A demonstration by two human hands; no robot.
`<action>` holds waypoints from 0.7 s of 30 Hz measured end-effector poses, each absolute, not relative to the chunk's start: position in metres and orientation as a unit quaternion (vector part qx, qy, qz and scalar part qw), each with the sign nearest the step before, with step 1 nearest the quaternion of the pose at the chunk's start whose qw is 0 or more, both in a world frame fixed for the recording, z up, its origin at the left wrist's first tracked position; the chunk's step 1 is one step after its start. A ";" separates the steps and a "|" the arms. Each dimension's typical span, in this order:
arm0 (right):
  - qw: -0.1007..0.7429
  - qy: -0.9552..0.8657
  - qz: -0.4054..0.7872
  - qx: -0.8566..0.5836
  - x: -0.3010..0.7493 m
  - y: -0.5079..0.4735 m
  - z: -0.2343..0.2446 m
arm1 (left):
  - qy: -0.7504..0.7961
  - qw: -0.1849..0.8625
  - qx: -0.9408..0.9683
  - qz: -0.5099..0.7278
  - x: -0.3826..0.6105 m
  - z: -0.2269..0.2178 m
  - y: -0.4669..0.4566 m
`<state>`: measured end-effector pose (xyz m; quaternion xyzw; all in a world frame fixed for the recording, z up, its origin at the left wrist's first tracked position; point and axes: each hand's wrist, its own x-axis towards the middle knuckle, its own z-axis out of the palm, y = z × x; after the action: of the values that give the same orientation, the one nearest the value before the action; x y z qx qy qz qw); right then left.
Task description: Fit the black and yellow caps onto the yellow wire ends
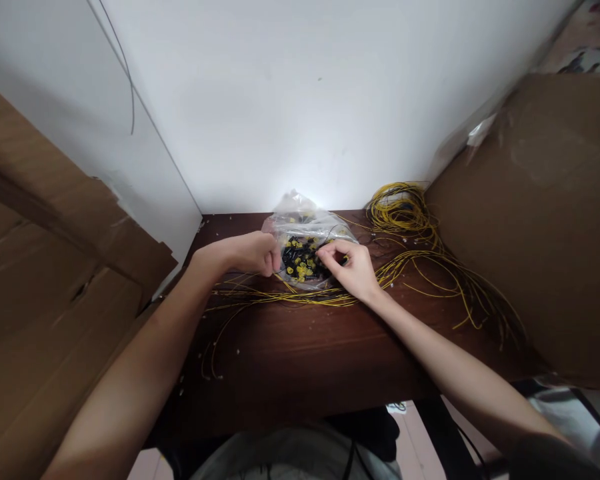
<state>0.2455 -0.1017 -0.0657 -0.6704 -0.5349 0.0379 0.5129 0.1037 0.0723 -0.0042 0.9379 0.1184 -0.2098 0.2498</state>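
my left hand (pixel 253 253) has its grip closed on the 9 o'clock edge of the clear crinkled plastic bag (pixel 307 220), which sits at 12 o'clock on the dark brown wooden desk (pixel 305 353). my right hand (pixel 354 268) curls its fingertips into the bag's 3 o'clock side among the small black and yellow plastic pieces (pixel 300 261); i cannot tell whether that grip holds one. thin yellow wires (pixel 405 212) coil at 2 o'clock of the bag.

No legible text, label, brand, number or sign on plastic bag (pixel 307 223), yellow wires (pixel 405 212), cardboard (pixel 530 233) or wall (pixel 305 100)
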 end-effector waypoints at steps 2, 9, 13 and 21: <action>0.505 -0.540 0.024 -0.673 0.246 -0.102 -0.065 | 0.124 0.240 0.936 -0.225 0.103 -0.002 0.073; 0.467 -0.563 -0.003 -0.682 0.246 -0.103 -0.065 | 0.146 0.217 0.939 -0.224 0.101 0.004 0.068; 0.457 -0.576 -0.007 -0.678 0.247 -0.102 -0.066 | 0.145 0.215 0.939 -0.228 0.101 0.004 0.068; 0.444 -0.589 -0.006 -0.675 0.248 -0.102 -0.069 | 0.143 0.197 0.940 -0.239 0.101 0.004 0.066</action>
<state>0.2478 -0.1023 -0.0688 -0.6752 -0.5891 -0.0063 0.4439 0.1015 0.0657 0.0040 0.9401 0.1430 -0.2389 0.1967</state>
